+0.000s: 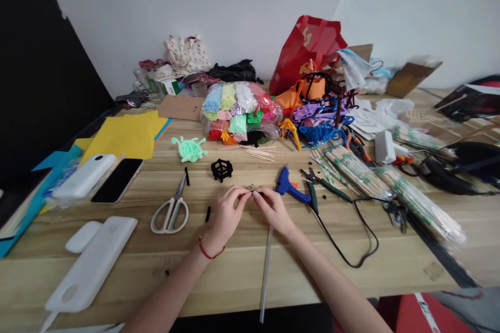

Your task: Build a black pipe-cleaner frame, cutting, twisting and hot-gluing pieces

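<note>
My left hand (230,213) and my right hand (272,210) meet at the fingertips over the table. Both pinch a small black piece that looks like pipe cleaner, mostly hidden by the fingers. Just beyond them is a black openwork shape (222,170) made of short fuzzy lengths. A mint-green fuzzy turtle-like figure (189,149) lies further left. Short black pipe cleaner pieces lie beside my left hand (208,214) and near the scissors' tip (187,177). White-handled scissors (171,213) rest to the left. A blue glue gun (289,186) lies right of my hands, with a clear glue stick (266,276) below my right hand.
Green-handled pliers (312,195) and a black cable (361,263) lie right. Bagged pipe cleaners (240,112), a red bag (308,49) and packs of wooden sticks (355,171) stand or lie further back. At left are a phone (118,180), yellow sheets (123,135) and a white charger (94,265).
</note>
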Motion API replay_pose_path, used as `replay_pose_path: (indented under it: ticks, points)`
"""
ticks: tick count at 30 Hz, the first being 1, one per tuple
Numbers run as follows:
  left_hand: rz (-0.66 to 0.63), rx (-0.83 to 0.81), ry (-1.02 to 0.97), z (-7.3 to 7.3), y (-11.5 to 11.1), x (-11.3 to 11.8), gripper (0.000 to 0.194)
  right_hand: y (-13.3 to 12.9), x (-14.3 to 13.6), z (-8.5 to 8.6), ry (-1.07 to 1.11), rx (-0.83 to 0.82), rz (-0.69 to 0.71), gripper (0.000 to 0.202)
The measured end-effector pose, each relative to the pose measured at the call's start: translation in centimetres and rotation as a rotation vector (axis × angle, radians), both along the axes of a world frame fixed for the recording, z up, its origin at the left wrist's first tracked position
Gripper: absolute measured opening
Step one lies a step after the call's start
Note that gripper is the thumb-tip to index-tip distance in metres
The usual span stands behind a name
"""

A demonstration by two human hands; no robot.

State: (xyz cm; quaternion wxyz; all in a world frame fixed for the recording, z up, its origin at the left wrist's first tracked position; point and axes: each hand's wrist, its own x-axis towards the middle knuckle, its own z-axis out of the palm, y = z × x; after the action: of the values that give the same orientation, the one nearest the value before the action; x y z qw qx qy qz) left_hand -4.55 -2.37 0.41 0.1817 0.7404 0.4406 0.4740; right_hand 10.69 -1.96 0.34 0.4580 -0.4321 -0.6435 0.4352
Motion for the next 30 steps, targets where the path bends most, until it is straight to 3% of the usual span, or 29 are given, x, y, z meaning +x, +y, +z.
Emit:
replay_pose_path:
  ticks: [4,8,14,21,24,27,30]
  points:
    - [0.020,0.057,0.087,-0.3,-0.3,0.2,0.008,0.0,-0.6,-0.4,0.152,-0.131,-0.050,0.028]
    - [0.001,0.038,0.171,-0.2,-0.2,0.0,0.009,0.0,-0.7,-0.4,0.131,-0.100,-0.052,0.027]
    - [-0.066,-0.130,0.143,0.4,-0.1,0.0,0.014,-0.1,-0.4,-0.7,-0.092,0.063,-0.008,0.023]
    - [-0.213,-0.484,-0.138,0.2,0.8,-0.2,0.021,0.2,1.1,-0.3,-0.519,0.455,0.112,0.020]
    - [-0.290,-0.629,-0.220,0.0,1.3,-0.4,0.026,0.4,1.5,0.1,-0.636,0.548,0.168,0.023]
    - [-0.310,-0.627,-0.205,0.5,1.2,-0.6,0.029,0.3,1.2,0.2,-0.497,0.453,0.154,0.022]
    - [-0.206,-0.407,-0.026,1.5,0.8,-0.9,0.024,0.2,0.7,0.3,-0.211,0.200,0.077,0.022]
